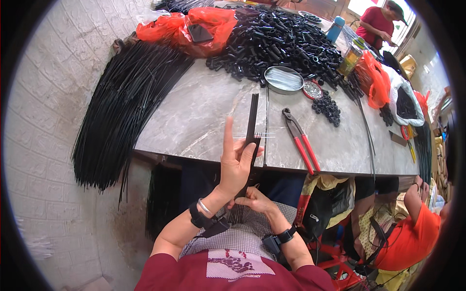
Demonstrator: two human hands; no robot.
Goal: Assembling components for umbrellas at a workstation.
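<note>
The left hand (236, 162) is raised at the edge of the grey marble table (204, 116), its fingers closed around a bundle of thin black rods (252, 121) that stands upright, index finger extended. Below it, over the lap, the right hand (257, 200) pinches the bundle's lower end. Red-handled pliers (301, 140) lie just beside on the tabletop, near a round metal tin (284, 79) and a heap of short black tubes (276, 41).

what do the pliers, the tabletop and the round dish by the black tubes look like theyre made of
Pliers: dark, dull metal jaws, with red handles that look like plastic or rubber sleeves.
Tabletop: grey with pale veins and a soft sheen, so polished marble or a marble-look slab; the picture cannot settle which.
Round dish: thin, silvery and reflective at the rim, probably steel or aluminium.
</note>
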